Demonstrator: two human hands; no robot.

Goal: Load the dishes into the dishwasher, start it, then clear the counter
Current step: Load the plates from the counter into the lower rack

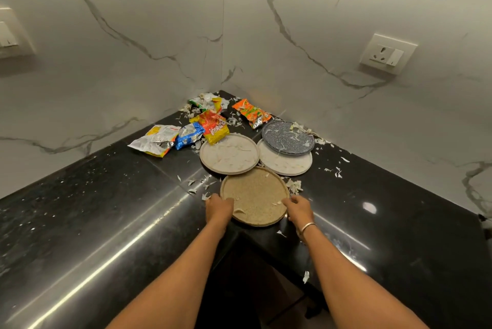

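Note:
A speckled tan plate lies at the inner corner of the black counter, near its front edge. My left hand grips its left rim and my right hand grips its right rim. Behind it lie a cream plate and a white plate, with a grey speckled plate resting partly on the white one. All the plates carry pale scraps.
Empty snack wrappers lie in the corner: a white-yellow one, a blue one, a yellow-red one, an orange one. Pale peel scraps litter the counter. A wall socket sits on the right marble wall.

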